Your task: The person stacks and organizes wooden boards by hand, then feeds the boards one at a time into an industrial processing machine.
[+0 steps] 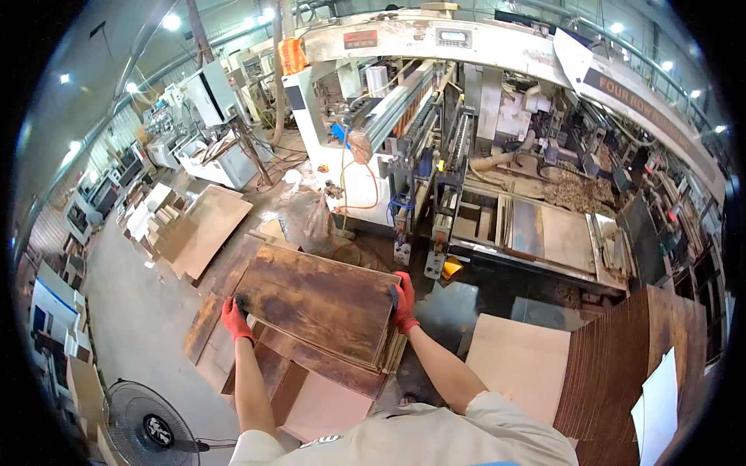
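A dark brown, mottled wooden board (318, 299) lies in front of me, at the top of a stack. My left hand (238, 320), in a red glove with dark fingers, is closed on its left edge. On the opposite edge my right hand (403, 303), gloved the same way, grips the board's side. More board edges (386, 351) show under the right end. Below, several brown and pale boards (330, 404) lie at differing angles. Whether the top board is lifted off those beneath it, I cannot tell.
A large machine (350, 179) with rails and a white overhead beam stands ahead. To the right is a long fanned stack of brown boards (614, 373) beside a pale panel (517, 361). A black fan (151, 427) stands at lower left. Cardboard sheets (206, 225) lie farther left.
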`<state>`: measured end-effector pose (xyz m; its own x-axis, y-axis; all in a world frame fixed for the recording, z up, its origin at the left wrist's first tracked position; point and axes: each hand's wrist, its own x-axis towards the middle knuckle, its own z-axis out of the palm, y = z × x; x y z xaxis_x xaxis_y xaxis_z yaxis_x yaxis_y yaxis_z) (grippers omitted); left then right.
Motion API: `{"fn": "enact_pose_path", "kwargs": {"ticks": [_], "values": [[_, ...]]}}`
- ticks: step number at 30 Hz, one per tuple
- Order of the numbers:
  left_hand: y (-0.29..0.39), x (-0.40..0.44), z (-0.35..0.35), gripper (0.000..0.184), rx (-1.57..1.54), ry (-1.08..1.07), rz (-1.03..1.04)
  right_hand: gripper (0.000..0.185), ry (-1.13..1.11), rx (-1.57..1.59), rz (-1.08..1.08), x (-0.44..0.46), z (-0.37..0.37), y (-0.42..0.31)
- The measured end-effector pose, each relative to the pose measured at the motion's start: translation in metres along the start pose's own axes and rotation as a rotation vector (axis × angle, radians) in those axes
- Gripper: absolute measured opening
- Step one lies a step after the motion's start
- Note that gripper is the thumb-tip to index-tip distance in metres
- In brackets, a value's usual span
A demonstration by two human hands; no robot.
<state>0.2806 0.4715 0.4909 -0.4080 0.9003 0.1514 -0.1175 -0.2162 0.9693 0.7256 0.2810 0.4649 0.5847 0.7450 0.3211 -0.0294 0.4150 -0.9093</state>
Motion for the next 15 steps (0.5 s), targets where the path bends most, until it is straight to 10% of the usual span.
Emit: {"fn": "enact_pose_path", "kwargs": {"ticks": [8, 15], "values": [[0.02, -0.05, 0.015, 0.037, 0.092, 0.143, 0.073, 0.025, -0.073, -0.067, -0.092, 0.01, 0.0, -0.016], [0.074, -0.206, 0.08, 0.022, -0.006, 0.125, -0.176, 0.024, -0.281, 0.201, 0.347, 0.024, -0.019, -0.042]]}}
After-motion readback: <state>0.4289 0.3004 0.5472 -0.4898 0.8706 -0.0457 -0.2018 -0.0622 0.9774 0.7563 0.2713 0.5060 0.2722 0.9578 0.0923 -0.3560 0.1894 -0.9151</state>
